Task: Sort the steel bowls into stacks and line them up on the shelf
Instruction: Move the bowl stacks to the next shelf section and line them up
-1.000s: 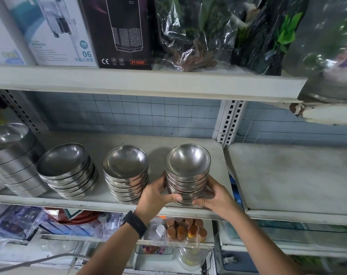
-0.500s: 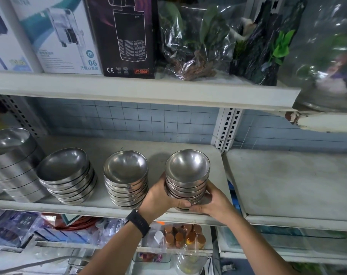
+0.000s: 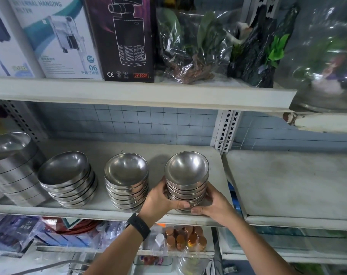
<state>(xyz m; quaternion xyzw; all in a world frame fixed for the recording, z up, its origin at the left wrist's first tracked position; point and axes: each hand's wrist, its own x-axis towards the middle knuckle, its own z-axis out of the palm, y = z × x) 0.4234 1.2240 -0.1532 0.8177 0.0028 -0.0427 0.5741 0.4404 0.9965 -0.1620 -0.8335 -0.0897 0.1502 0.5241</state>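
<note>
Both hands grip the stack (image 3: pixel 186 175) of steel bowls: the left hand (image 3: pixel 160 199) curls round its left side and the right hand (image 3: pixel 216 203) round its right, thumbs almost meeting low in front. The stack stands on the grey shelf (image 3: pixel 101 151), near the front lip. Right of the stack lies a second shelf bay (image 3: pixel 287 181), past a slotted post (image 3: pixel 226 130). Above the stack runs an upper shelf (image 3: pixel 140 96) bearing boxes (image 3: pixel 123 38) and bagged plants (image 3: pixel 194 44). Behind it is a blue tiled wall (image 3: pixel 129 124). Farthest left of the stack a big stack (image 3: pixel 11 167) is cut by the frame edge; nearer comes a third stack (image 3: pixel 69 179), then the next stack (image 3: pixel 127 181), close against the left hand. Whether they touch cannot be told. Below the stack stand copper-capped bottles (image 3: pixel 186 238).
</note>
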